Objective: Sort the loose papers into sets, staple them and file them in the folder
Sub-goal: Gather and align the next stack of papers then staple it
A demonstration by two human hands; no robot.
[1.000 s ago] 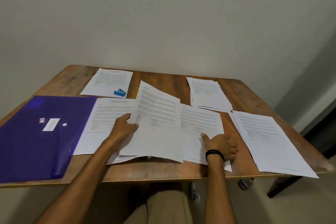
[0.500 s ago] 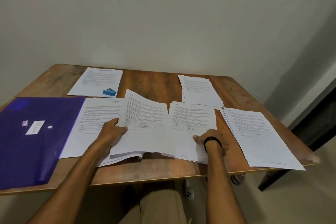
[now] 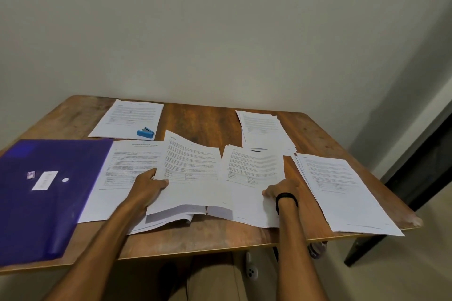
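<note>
**Floor, under the table:** one small pale object, kind not discernible.

**Hands, two.**
- Left hand: thumb on top and fingers beneath the left edge of a lifted sheaf, gripping it. The fingers are hidden under the paper.
- Right hand: rests on the middle pile, with one black wristband. The fingers bend forward out of sight, so whether they pinch a sheet cannot be told.

**Folder, one:** purple folder, flat and closed at the table's near left. It is cut off by the frame edge and bears a white label.

**Papers, near row:** three flat piles plus the sheaf.
- The left pile lies just beside the folder.
- The sheaf arches up, and curled sheets show under its near edge.
- The right pile overhangs the near table edge.

**Stapler, one:** blue stapler, on the near corner of the far left pile.

**Papers, far row:** two piles, the second being the far right pile, loosely fanned.

**Table, one:** wooden table. Sheet counts within the piles and all print are too blurred to tell.
</note>
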